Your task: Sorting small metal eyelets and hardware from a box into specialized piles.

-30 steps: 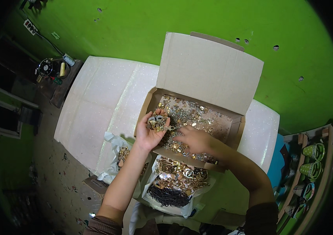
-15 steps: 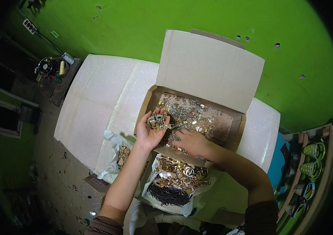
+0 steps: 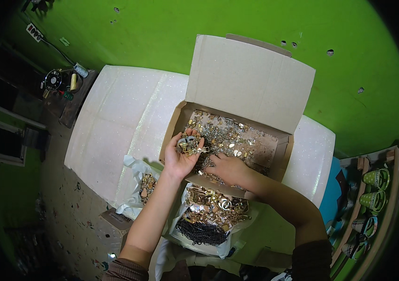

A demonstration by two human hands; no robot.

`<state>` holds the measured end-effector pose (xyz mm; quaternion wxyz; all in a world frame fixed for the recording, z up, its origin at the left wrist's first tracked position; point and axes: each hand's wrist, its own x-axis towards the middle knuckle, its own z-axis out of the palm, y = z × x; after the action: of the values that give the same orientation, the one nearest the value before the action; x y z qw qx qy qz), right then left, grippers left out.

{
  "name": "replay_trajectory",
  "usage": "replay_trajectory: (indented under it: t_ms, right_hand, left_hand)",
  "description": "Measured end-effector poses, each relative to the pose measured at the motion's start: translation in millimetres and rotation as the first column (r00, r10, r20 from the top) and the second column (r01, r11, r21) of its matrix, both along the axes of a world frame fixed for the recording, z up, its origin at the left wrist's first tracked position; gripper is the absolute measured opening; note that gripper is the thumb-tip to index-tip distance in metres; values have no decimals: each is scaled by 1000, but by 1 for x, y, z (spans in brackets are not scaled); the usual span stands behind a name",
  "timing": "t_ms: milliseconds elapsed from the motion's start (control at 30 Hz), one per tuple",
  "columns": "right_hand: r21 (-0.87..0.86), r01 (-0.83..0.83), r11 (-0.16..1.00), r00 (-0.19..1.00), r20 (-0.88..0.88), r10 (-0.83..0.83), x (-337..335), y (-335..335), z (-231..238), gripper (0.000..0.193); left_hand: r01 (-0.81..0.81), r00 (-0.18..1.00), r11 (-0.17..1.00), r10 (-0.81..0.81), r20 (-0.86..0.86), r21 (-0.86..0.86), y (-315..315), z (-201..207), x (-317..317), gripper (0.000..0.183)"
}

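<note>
My left hand [image 3: 180,157] is cupped palm up over the left side of an open cardboard box [image 3: 287,154], its fingers curled round a heap of gold and silver metal buckles [image 3: 191,146]. Down among the small metal fittings [image 3: 230,136] spread over the box floor is my right hand [image 3: 230,169]. Its fingers are bent and the tips are buried, so what they pinch is hidden. Gold and silver pieces lie thickest around the hands and thin out at the box's right side.
Before the box, a paper-lined container holds gold metal fittings [image 3: 218,203] and black chain [image 3: 202,232]. Left of it sits a paper-lined container [image 3: 131,180] of similar pieces. The box's raised lid [image 3: 251,79] faces the green wall. Sandals [image 3: 374,201] fill a rack at right.
My right hand's fingers have shifted slightly among the pieces. The left hand keeps its cupped hold on the buckles. The whole view has moved very slightly.
</note>
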<state>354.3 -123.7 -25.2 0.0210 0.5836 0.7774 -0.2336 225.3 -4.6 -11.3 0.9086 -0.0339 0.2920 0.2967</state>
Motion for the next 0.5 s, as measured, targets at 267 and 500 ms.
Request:
replay_trajectory:
  t_ms: [267, 500]
  right_hand:
    - [-87, 38, 996, 999, 26, -36, 1, 4, 1, 53]
    - [-103, 17, 995, 998, 62, -10, -2, 4, 7, 45]
  left_hand:
    - [5, 1000, 1000, -5, -4, 8, 0, -2, -1, 22]
    - [1, 1000, 1000, -1, -28, -2, -1, -2, -3, 22]
